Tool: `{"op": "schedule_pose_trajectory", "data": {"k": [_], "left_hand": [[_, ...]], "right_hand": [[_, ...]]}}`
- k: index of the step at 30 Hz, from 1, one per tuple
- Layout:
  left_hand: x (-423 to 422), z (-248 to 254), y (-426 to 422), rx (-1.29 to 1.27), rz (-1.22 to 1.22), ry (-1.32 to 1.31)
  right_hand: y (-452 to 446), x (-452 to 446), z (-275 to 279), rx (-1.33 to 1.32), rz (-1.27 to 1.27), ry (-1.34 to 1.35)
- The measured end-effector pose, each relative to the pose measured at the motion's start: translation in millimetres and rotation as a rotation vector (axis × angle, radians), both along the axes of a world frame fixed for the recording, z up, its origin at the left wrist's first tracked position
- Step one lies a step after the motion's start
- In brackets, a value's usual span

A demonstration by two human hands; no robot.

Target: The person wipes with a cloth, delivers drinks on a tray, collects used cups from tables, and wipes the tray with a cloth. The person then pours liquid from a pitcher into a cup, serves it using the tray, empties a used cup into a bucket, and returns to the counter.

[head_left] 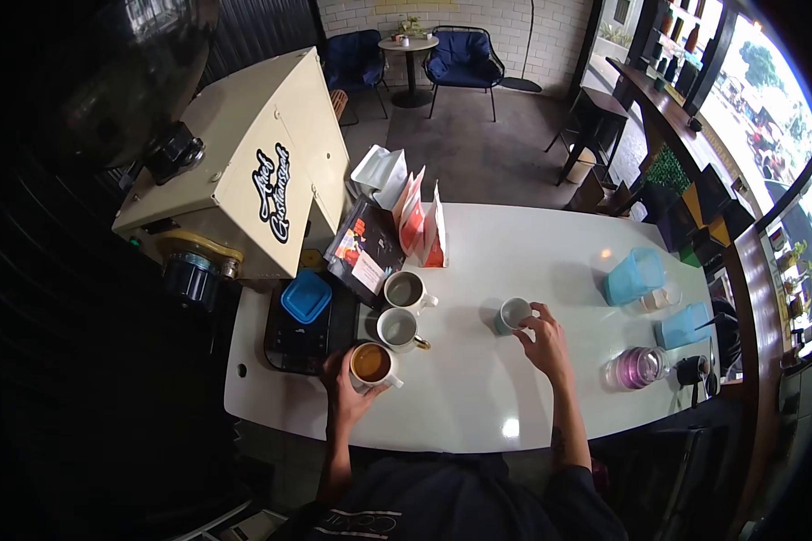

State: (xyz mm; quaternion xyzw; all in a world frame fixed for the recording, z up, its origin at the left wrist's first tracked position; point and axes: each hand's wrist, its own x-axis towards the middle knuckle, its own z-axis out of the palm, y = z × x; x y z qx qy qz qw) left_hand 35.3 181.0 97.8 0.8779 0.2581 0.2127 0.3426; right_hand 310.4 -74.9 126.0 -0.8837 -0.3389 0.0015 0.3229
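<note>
My left hand (346, 398) is wrapped round a white mug (371, 365) with brown coffee in it, at the near left of the counter. Just beyond it stand two more mugs, a middle mug (397, 328) and a far mug (405, 290), each with its handle toward the right. Out in the middle of the counter, my right hand (547, 344) closes its fingers on the rim of a small clear cup (514, 317). The cup looks upright; whether its base touches the counter I cannot tell.
A cream grinder (244, 171) stands at the left, near a black scale (302, 347) bearing a blue lid (306, 298). Red-and-white bags (424, 230) stand at the back. On the right are a blue pitcher (634, 276), a blue container (683, 325) and a glass jug (641, 368).
</note>
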Motion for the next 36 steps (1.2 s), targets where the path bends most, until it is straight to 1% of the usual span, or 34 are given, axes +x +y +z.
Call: {"op": "schedule_pose_trajectory", "data": {"k": [2,5,8,9,11,12,15,18,19,20,22,24,25,26,27,28,29,31,32,34,35,36], "left_hand": [[1,-8,3,0.111,0.031,0.048],[4,-12,1,0.096,0.072,0.052],[9,-8,-1,0.092,0.060,0.071],[8,-15,0,0.090,0.052,0.074],[7,-36,3,-0.195,0.051,-0.100],[6,-31,2,-0.199,0.038,-0.094],[2,11,-9,-0.022,0.012,0.018],[6,44,-19,0.086,-0.027,-0.062],[12,59,-26,0.028,-0.024,-0.122],[18,66,-31,0.015,-0.070,-0.199],[33,87,-50,-0.075,-0.126,-0.166],[54,92,-74,-0.194,-0.238,-0.150],[68,89,-88,-0.241,-0.330,-0.165],[82,80,-98,-0.293,-0.421,-0.088],[95,74,-114,-0.322,-0.471,-0.019],[108,68,-130,-0.349,-0.524,0.052],[120,53,-145,-0.346,-0.558,0.061],[142,20,-170,-0.243,-0.511,0.015],[151,10,-180,-0.245,-0.546,0.020],[167,0,-199,-0.445,-0.483,-0.059],[173,-3,-205,-0.463,-0.438,-0.052],[179,-6,-209,-0.467,-0.456,-0.050]], "right_hand": [[-7,-5,2,-0.006,-0.019,0.008],[-16,-11,3,-0.011,-0.046,0.011],[-23,-17,1,0.001,-0.067,0.007],[-25,-19,1,0.007,-0.074,0.003],[-29,-24,3,0.008,-0.092,0.024],[-32,-27,4,0.014,-0.102,0.042],[-42,-33,1,0.033,-0.103,0.029],[-53,-40,3,0.053,-0.089,0.030],[-57,-41,3,0.051,-0.070,0.036],[-61,-42,3,0.050,-0.088,0.039],[-68,-43,4,0.073,-0.033,0.095],[-76,-43,1,0.101,-0.002,0.105],[-80,-45,1,0.110,0.005,0.115],[-84,-45,2,0.119,0.013,0.124],[-92,-46,6,0.141,0.040,0.133],[-100,-47,11,0.136,0.027,0.196],[-109,-47,15,0.158,0.017,0.212],[-136,-43,20,0.187,-0.032,0.222],[-152,-42,22,0.194,-0.024,0.271],[-183,-40,27,0.201,-0.041,0.317],[-199,-39,30,0.245,-0.072,0.312],[-213,-38,32,0.290,-0.098,0.307]]}}
